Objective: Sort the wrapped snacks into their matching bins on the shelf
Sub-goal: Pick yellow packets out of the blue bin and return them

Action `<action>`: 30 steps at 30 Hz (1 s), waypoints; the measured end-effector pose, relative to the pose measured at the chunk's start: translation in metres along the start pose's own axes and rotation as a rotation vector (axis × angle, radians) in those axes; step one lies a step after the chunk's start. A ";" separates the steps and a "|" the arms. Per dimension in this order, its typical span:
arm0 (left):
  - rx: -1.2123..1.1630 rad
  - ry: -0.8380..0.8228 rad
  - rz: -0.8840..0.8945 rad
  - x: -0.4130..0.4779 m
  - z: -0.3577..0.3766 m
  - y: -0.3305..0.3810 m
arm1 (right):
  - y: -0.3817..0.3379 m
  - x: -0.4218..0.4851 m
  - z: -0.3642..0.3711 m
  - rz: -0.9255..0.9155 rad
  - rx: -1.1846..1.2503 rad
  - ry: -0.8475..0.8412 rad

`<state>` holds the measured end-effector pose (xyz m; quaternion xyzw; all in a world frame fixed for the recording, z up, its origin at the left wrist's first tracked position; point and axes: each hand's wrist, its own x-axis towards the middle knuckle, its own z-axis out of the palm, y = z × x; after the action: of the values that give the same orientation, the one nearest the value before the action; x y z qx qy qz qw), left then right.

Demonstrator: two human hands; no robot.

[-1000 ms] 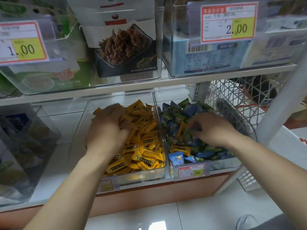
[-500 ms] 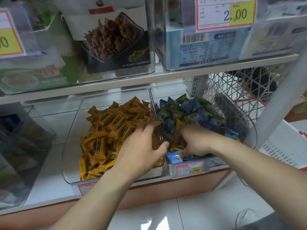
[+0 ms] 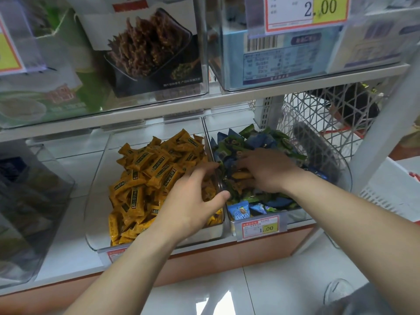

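Head view, left hand point(image 3: 193, 198) open across the bins' shared edge point(image 3: 209, 148), right hand point(image 3: 269, 172) in mixed snacks point(image 3: 261, 140) (grip unclear).

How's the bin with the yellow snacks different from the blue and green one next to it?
The left bin holds only yellow snacks; the right bin holds blue and green ones plus a few yellow. The left bin's left side is bare; the right bin looks full across. The right bin's tag shows fully; an arm partly hides the left bin's. Both are clear.
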<state>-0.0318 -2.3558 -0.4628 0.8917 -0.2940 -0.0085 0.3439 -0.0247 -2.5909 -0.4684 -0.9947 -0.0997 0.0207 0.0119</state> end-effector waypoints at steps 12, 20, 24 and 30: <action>-0.023 -0.026 -0.012 0.001 -0.006 0.002 | 0.006 -0.014 -0.020 0.075 0.128 -0.040; -0.026 0.165 0.231 0.008 -0.017 0.027 | -0.030 -0.036 -0.055 -0.007 1.160 -0.011; -0.201 0.126 0.247 0.010 -0.022 0.029 | -0.033 -0.030 -0.055 0.029 1.439 -0.105; -0.479 0.143 0.073 0.015 -0.029 0.027 | -0.040 -0.025 -0.052 0.033 1.517 -0.153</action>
<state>-0.0269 -2.3616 -0.4213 0.7719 -0.2907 -0.0025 0.5653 -0.0550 -2.5583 -0.4140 -0.7111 -0.0438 0.1528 0.6849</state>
